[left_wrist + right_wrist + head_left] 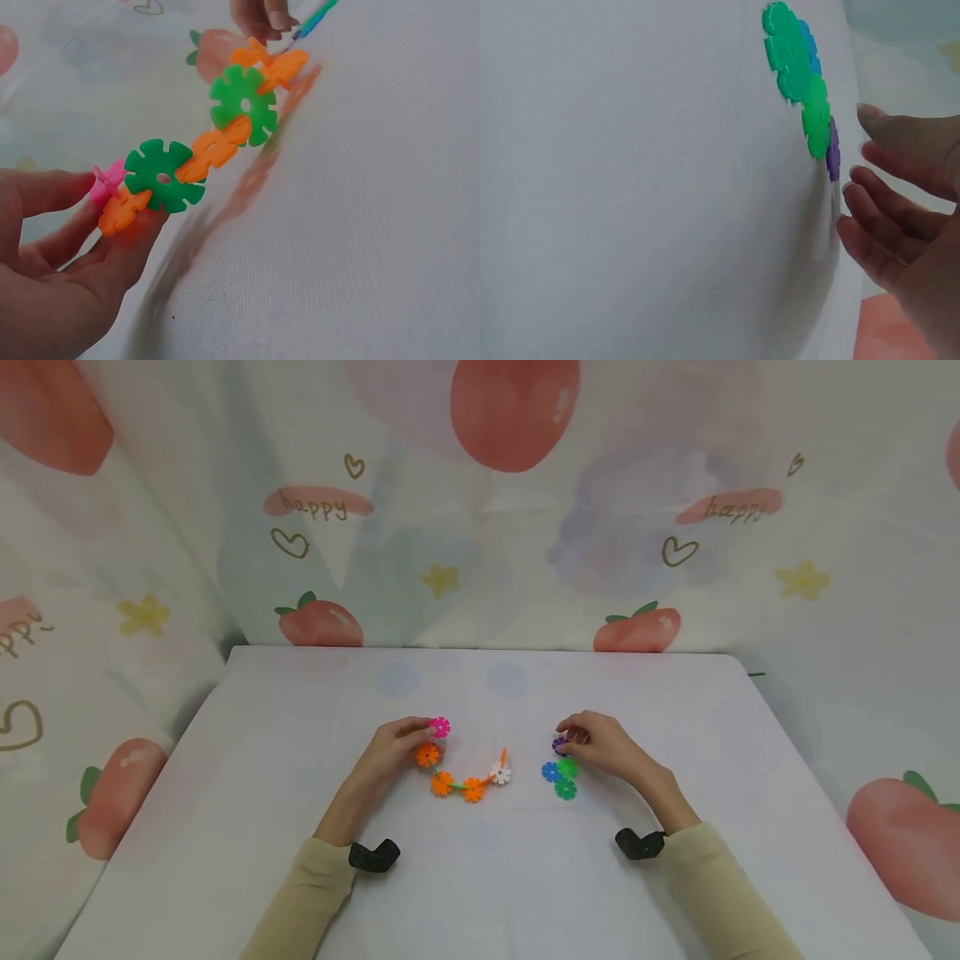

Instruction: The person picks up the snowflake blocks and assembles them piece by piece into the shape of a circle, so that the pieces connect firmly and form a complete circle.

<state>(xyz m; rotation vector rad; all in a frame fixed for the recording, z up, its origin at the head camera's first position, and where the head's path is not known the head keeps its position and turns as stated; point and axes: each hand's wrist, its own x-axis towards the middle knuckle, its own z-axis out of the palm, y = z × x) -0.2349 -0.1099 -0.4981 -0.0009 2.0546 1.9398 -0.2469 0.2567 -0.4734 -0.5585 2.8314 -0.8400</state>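
My left hand [386,750] holds one end of a curved chain of interlocking snowflake discs, its thumb and fingers around a pink disc [441,727] and the orange disc [124,211] joined to it. Orange discs alternate with green discs [164,177] along the chain. A white disc [500,775] and an orange one seen edge-on make up its far end. Over a purple disc [833,150], my right hand [603,745] hovers with its thumb and fingers apart and nothing between them. Beside the purple disc lie a blue disc [551,772] and two green discs [566,789].
A white cloth covers the table [480,893]. Behind it and at the sides hangs a curtain [487,560] printed with peaches, hearts and yellow flowers. Black wrist cameras [375,856] sit at both sleeve cuffs.
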